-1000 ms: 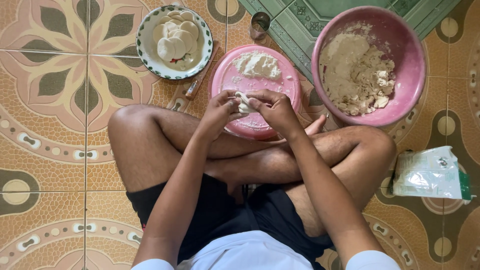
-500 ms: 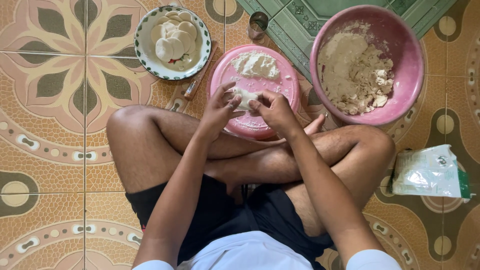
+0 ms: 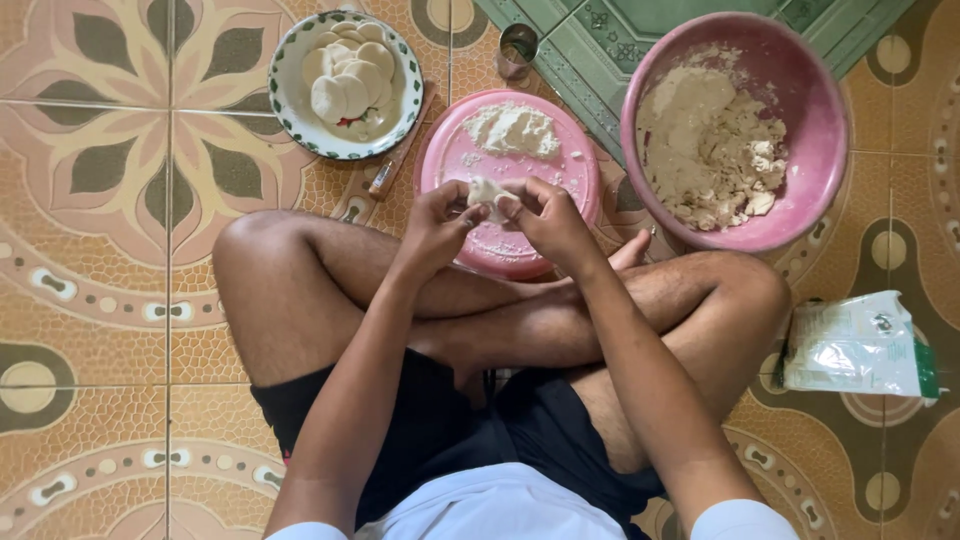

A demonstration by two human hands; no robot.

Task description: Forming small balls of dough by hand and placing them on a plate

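Dough piece (image 3: pixel 487 192) between both hands' fingertips

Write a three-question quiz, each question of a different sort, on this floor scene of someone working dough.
1. True or false: both hands pinch one dough piece above the pink plate.
2. Which dish holds the finished flat discs? A pink bowl; B patterned plate; C plastic bag.
3. Fill in: the pink bowl lies on the person's ___ side.

Key: 1 true. 2 B. 3 right. The left hand and right hand meet on the dough.
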